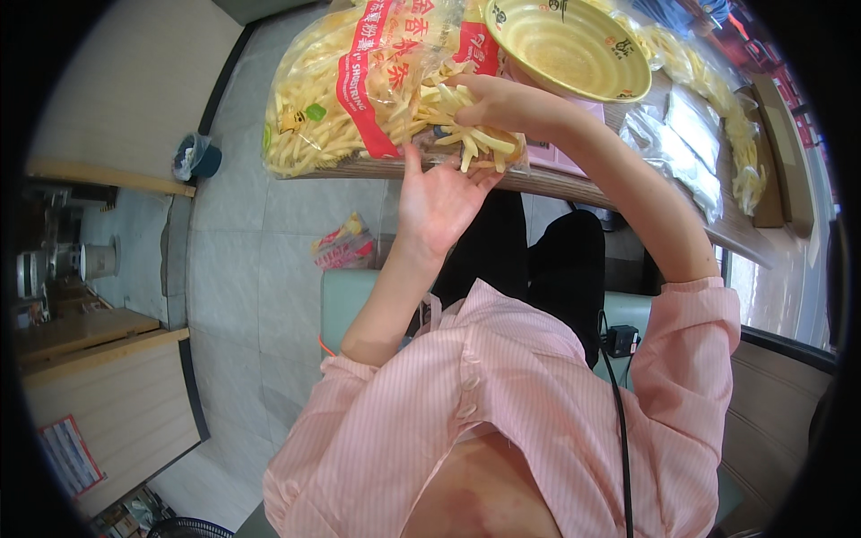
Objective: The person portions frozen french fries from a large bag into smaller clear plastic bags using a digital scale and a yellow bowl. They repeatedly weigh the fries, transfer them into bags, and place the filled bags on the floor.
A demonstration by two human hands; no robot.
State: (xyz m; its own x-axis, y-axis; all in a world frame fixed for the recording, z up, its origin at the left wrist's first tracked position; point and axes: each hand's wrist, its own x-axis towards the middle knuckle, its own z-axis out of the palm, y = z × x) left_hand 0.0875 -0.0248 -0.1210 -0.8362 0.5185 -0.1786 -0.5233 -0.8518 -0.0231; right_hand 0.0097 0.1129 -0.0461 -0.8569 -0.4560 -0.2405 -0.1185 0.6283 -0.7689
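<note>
A large clear plastic bag of French fries [316, 128], with red bands and printing, lies at the near edge of the wooden table. Its mouth faces right, and pale fries [494, 142] spill out there. My right hand [501, 104] reaches across from the right, fingers curled on a bunch of these fries. Below the mouth, my left hand [440, 202] is palm up, its thumb against the bag and its fingers under the plastic and fries. A yellow bowl [635, 77] with dark characters stands just beyond my right hand, above a pink object [548, 156] that is partly hidden.
Clear plastic bags [679, 148] lie on the table's right, beside more bagged fries [733, 101] and a cardboard box [773, 141]. Another person [703, 17] is at the far side. A lined bin [202, 161] and a crumpled bag [346, 242] are on the floor.
</note>
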